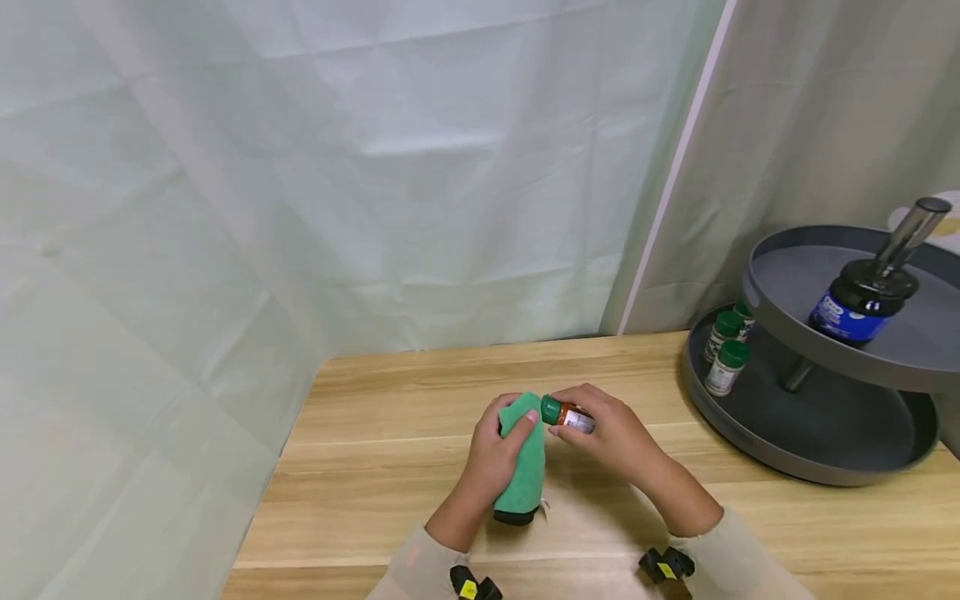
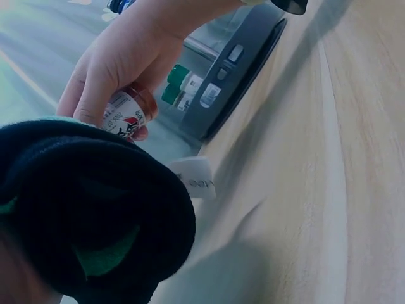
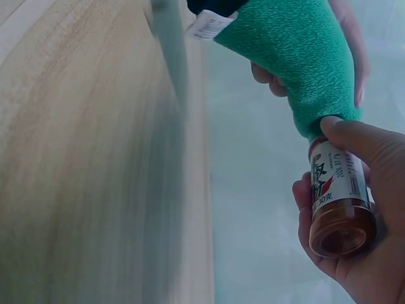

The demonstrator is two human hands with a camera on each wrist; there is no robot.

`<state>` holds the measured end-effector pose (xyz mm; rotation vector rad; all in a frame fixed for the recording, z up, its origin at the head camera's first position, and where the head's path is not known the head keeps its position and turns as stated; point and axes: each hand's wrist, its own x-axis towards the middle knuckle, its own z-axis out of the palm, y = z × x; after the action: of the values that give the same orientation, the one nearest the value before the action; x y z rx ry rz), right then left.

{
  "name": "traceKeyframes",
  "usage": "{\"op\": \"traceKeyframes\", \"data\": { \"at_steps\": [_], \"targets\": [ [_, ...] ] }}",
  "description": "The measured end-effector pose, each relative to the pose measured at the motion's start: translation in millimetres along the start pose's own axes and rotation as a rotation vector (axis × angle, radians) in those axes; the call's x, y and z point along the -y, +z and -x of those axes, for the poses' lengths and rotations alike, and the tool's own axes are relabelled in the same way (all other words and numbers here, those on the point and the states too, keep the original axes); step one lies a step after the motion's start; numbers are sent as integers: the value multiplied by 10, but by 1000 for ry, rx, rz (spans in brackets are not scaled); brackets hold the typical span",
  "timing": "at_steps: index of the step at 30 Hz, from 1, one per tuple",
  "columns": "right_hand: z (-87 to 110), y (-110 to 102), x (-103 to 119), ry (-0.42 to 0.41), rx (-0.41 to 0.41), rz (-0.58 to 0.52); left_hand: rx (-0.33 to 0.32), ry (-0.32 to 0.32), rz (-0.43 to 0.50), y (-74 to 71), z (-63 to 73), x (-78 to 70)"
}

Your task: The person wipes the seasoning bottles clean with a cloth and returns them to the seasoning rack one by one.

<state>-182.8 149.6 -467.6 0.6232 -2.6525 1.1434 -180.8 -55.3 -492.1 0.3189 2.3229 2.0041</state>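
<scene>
A rolled green cloth [image 1: 525, 475] with a black edge and a small white tag [image 3: 209, 25] is gripped by my left hand [image 1: 491, 454], thumb on top. My right hand [image 1: 617, 435] holds a small spice bottle [image 1: 576, 418] with a green cap [image 1: 551, 409], a white label and reddish-brown contents. The bottle lies tilted sideways, its cap end right at the upper part of the cloth. In the right wrist view the cloth [image 3: 304, 57] covers that cap end, while the clear base [image 3: 342, 237] faces the camera. From the left wrist, the cloth's dark open end [image 2: 107, 209] fills the foreground.
On the right of the wooden table [image 1: 375, 458] stands a grey two-tier round rack [image 1: 810, 467]. Several green-capped spice bottles [image 1: 726, 368] sit on its lower tier. The upper tier bears a dark jar with a blue label [image 1: 855, 308]. Pale curtains [image 1: 465, 208] hang behind.
</scene>
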Motion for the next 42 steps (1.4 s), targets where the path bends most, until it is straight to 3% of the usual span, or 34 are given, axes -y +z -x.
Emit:
{"op": "traceKeyframes", "data": {
  "at_steps": [6, 15, 19, 26, 32, 42],
  "targets": [
    [13, -1, 11, -15, 12, 65, -18, 24, -84, 5, -4, 9],
    [22, 15, -8, -98, 65, 205, -34, 20, -222, -6, 14, -27],
    [25, 6, -11, -159, 92, 255, -27, 16, -239, -14, 13, -38],
    [32, -27, 3, -209, 67, 228, 35, -67, -72, -56, -12, -43],
    [29, -58, 19, -225, 35, 95, 67, -146, 86, -107, -34, -83],
    [25, -31, 43, -184, 6, -113, 56, -152, 147, -121, -36, -100]
  ]
}}
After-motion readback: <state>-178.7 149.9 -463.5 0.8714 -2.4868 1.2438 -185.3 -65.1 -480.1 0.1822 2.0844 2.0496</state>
